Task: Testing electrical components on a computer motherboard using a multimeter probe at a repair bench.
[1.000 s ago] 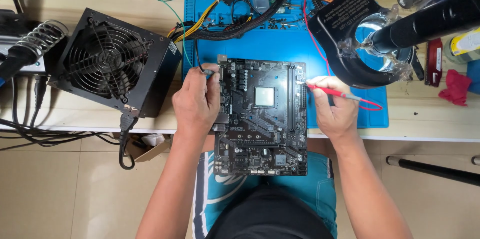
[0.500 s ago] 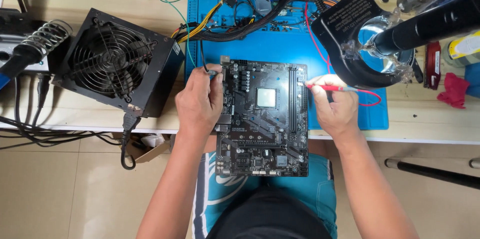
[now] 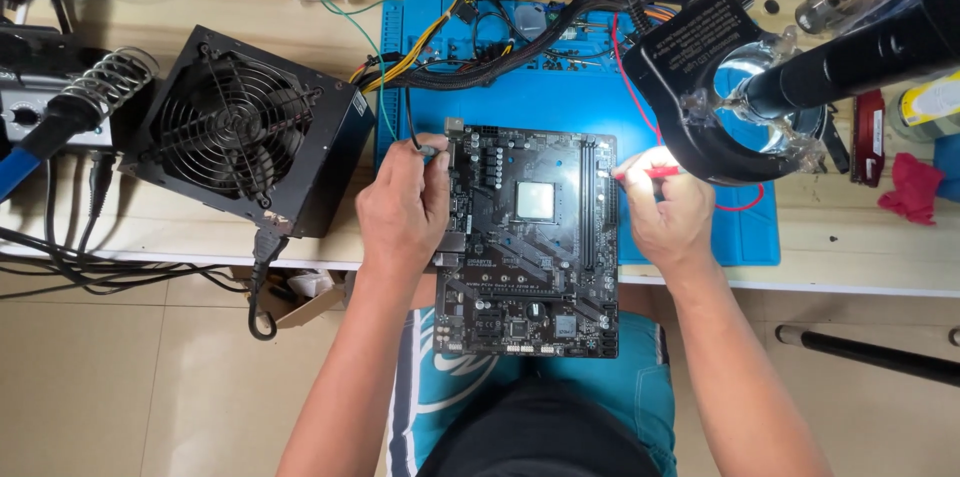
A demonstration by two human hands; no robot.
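Observation:
A black motherboard (image 3: 530,237) lies half on a blue work mat (image 3: 560,102), half over my lap. Its silver processor (image 3: 535,200) sits near the middle. My left hand (image 3: 403,212) rests at the board's left edge and pinches a black probe (image 3: 428,149) whose black lead runs up the mat. My right hand (image 3: 668,212) is at the board's right edge, gripping a red probe (image 3: 660,174) whose tip touches the board's right edge; a thin red lead (image 3: 740,205) trails from it.
A black power supply with a fan grille (image 3: 240,132) stands left of the mat, cables (image 3: 480,72) bundled behind it. A lit magnifier lamp (image 3: 750,87) hangs at the right. A soldering iron holder (image 3: 100,82) is far left. The table edge (image 3: 850,287) runs below.
My right hand has shifted slightly, bringing the red probe closer to the board's right edge. The left hand stays with the black probe at the left edge.

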